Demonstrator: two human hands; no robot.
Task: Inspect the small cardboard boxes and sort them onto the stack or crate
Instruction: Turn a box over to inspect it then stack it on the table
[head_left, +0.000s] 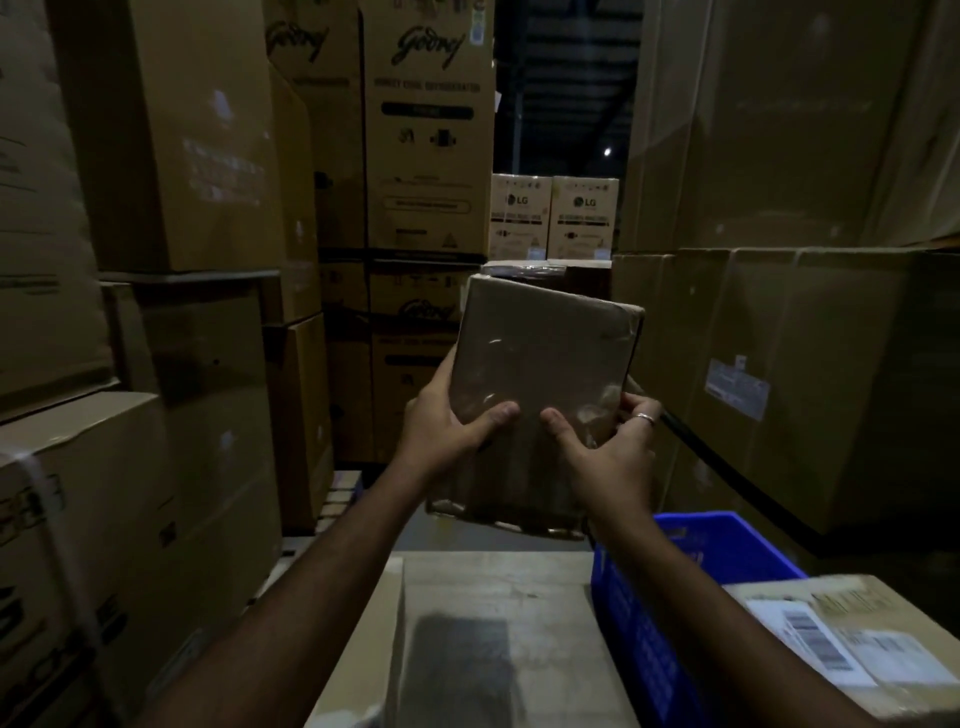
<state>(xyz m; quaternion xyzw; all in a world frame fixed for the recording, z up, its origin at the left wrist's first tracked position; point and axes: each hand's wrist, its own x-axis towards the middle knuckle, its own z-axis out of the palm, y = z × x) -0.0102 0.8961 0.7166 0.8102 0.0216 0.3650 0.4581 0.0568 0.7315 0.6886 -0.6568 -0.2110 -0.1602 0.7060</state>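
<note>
A small brown cardboard box (545, 348), sealed in glossy tape, is held up in mid-air in front of me, its broad face turned toward the camera. My left hand (447, 421) grips its lower left edge, thumb on the front face. My right hand (608, 447) grips the lower right corner, thumb on the face and a ring on one finger. Below lies a flat cardboard box (493, 597) with a dark patch on top. A blue plastic crate (675, 561) stands to its right. Another box with white labels (852, 639) lies at the lower right, over the crate.
Tall stacks of large cartons (171, 156) wall in the left side, and big wrapped cartons (810, 364) fill the right. Printed appliance cartons (431, 130) stand behind. A narrow dim aisle runs between them, with pallet slats (337, 499) on the floor.
</note>
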